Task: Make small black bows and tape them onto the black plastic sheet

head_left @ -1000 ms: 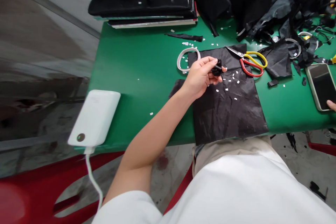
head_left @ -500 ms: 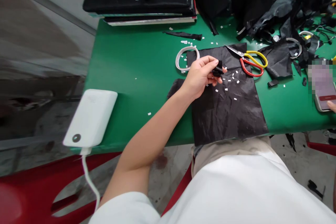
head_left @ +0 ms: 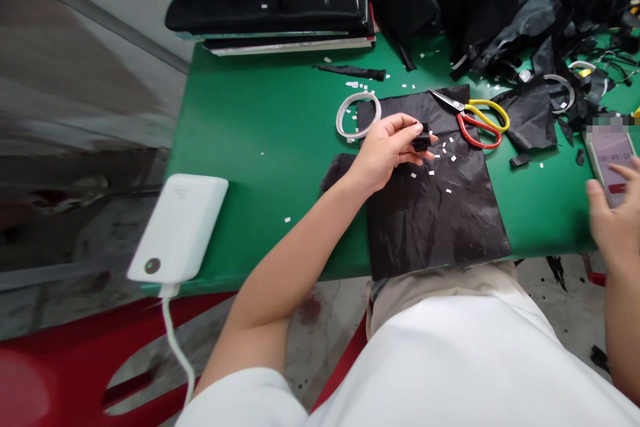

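Note:
My left hand [head_left: 387,150] pinches a small folded black piece [head_left: 423,141] above a black sheet [head_left: 435,220] on the green table. My right hand [head_left: 617,203] is at the right edge, fingers apart, over the lower part of a phone [head_left: 607,153] that lies on the table with its screen lit. Scissors [head_left: 457,107] with one yellow and one red handle rest at the sheet's top edge, blades to the left. Beside my left hand lies a white tape ring [head_left: 341,113]. Small white bits are scattered on the sheet.
A white power bank [head_left: 183,230] with a cable sits at the table's [head_left: 240,147] left corner. Black-covered stacked items [head_left: 265,7] stand at the back. Black scraps [head_left: 525,20] heap up at the back right. A red chair [head_left: 60,367] is at lower left.
My right hand has come further into view over the phone, which now shows more clearly. My left hand has shifted slightly right, still pinching the black piece.

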Demonstrator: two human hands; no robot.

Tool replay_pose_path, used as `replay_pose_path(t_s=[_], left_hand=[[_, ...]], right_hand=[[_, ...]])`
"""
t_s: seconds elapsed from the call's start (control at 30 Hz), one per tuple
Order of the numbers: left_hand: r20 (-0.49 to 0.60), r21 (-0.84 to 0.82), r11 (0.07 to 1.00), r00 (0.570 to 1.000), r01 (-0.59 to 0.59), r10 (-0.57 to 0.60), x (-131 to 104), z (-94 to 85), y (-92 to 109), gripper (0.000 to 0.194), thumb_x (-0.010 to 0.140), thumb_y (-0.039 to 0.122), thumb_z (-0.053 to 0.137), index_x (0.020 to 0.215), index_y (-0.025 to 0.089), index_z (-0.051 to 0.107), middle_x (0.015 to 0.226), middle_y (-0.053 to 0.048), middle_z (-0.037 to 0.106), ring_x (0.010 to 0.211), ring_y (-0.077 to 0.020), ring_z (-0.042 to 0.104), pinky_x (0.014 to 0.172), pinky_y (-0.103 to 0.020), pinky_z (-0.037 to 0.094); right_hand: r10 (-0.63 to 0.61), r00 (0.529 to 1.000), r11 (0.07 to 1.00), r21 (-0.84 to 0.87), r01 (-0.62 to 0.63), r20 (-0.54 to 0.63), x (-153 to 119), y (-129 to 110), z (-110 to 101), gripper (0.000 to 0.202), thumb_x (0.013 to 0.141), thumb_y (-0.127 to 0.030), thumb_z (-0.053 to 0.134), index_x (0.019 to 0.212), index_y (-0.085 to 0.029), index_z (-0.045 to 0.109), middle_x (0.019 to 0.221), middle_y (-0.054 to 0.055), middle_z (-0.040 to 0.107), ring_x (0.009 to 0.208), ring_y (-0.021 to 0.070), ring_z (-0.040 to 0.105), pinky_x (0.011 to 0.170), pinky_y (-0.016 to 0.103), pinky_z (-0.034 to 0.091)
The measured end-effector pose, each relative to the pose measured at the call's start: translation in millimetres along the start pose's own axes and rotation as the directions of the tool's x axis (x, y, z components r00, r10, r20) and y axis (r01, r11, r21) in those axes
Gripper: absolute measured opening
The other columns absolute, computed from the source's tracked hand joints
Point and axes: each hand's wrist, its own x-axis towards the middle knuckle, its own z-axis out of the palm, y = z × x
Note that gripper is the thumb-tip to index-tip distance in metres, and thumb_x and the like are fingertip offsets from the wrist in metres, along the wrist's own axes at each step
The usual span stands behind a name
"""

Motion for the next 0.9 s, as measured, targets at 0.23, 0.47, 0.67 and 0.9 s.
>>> replay_pose_path(t_s=[0.23, 0.47, 0.67, 0.9], left_hand=[[0.073, 0.161, 0.977, 0.988, -0.143, 0.133, 3.3, -6.1, -4.3, 0.011, 0.081, 0.024, 0.059, 0.082, 0.015, 0.052, 0.080, -0.003, 0.074, 0.036, -0.0024, 0.050, 0.032, -0.014, 0.030], [0.130, 0.239, 0.960, 0.984, -0.148, 0.119, -3.0, -1.6, -4.8, 0.007, 0.081, 0.019, 0.059, 0.078, 0.013, 0.057, 0.071, -0.004, 0.073, 0.034, 0.0004, 0.040, 0.034, -0.013, 0.032], [0.229, 0.319, 0.946, 0.973, -0.057, -0.018, -7.9, 5.6, -7.4, 0.011, 0.082, 0.021, 0.059, 0.082, 0.010, 0.061, 0.088, -0.009, 0.076, 0.041, -0.0020, 0.054, 0.039, -0.014, 0.039], [0.234, 0.396, 0.907, 0.971, -0.143, 0.051, -8.2, 2.0, -7.0, 0.017, 0.077, 0.027, 0.067, 0.083, 0.012, 0.066, 0.074, -0.001, 0.068, 0.049, -0.0033, 0.057, 0.046, -0.014, 0.044]], right_hand=[[-0.427, 0.860, 0.904, 0.142, 0.403, 0.280, 15.0, -93.1, 6.2, 0.034, 0.092, -0.026, 0.052, 0.124, -0.020, 0.061, 0.119, 0.014, 0.064, 0.113, 0.0312, 0.058, 0.094, 0.047, 0.047], [-0.451, 0.862, 0.892, 0.154, 0.425, 0.231, 27.6, -95.1, 18.9, 0.025, 0.095, -0.023, 0.046, 0.105, -0.021, 0.069, 0.101, 0.010, 0.069, 0.097, 0.0250, 0.060, 0.081, 0.038, 0.052], [-0.446, 0.872, 0.895, 0.138, 0.425, 0.204, 33.7, -105.6, 19.7, 0.015, 0.092, -0.022, 0.051, 0.091, -0.020, 0.066, 0.093, 0.008, 0.070, 0.090, 0.0242, 0.062, 0.075, 0.037, 0.051], [-0.433, 0.896, 0.801, 0.498, 0.333, 0.098, 52.8, -161.1, 9.5, 0.007, 0.083, -0.016, 0.056, 0.083, -0.022, 0.060, 0.075, 0.003, 0.067, 0.066, 0.0170, 0.061, 0.061, 0.032, 0.049]])
